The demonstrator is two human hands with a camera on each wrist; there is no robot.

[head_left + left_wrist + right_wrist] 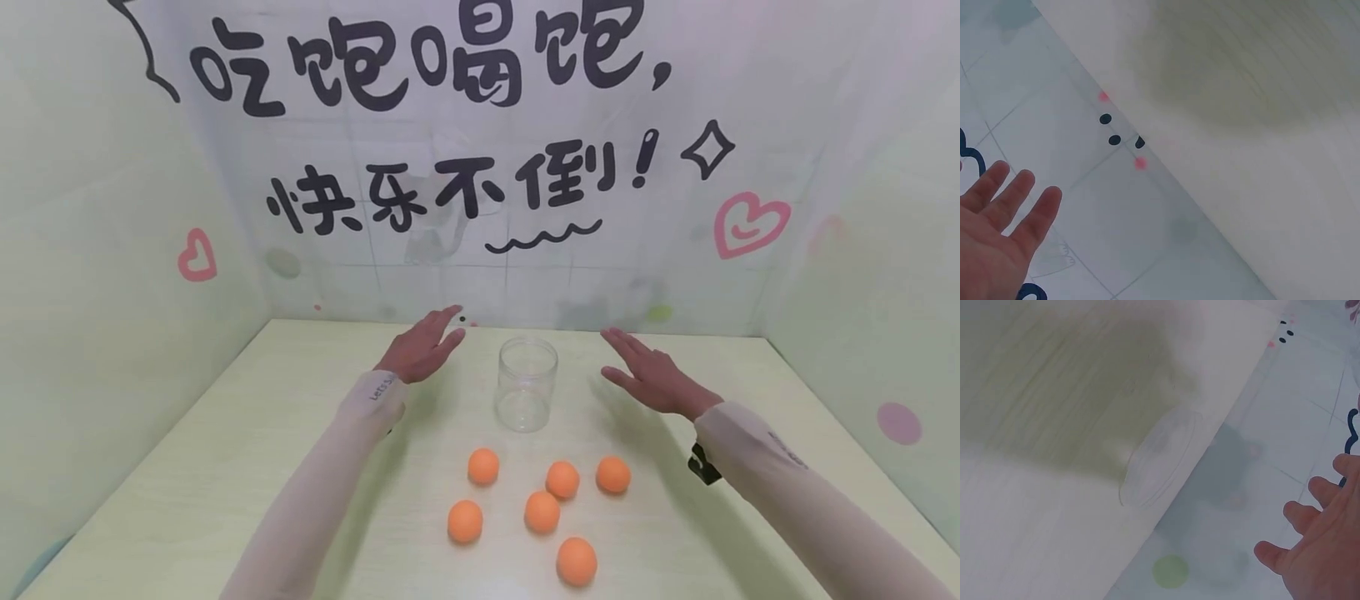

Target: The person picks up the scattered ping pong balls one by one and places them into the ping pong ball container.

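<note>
A clear open jar point(526, 383) stands upright in the middle of the pale table point(225, 467). My left hand point(422, 344) hovers flat to the jar's left, fingers straight, holding nothing. To the jar's right my right hand point(648, 373) is held the same way, also empty. Several orange balls point(542, 511) lie loose on the table in front of the jar. The left wrist view has my left hand point(997, 231) spread over the wall's foot. In the right wrist view my right hand point(1319, 544) shows at the lower right, with the jar point(1160, 456) blurred beside it.
Printed walls point(480, 167) close in the table at the back and both sides, with black lettering and pink hearts. A black strap point(702, 464) sits on my right sleeve. Small dots point(1113, 128) mark the wall's lower edge.
</note>
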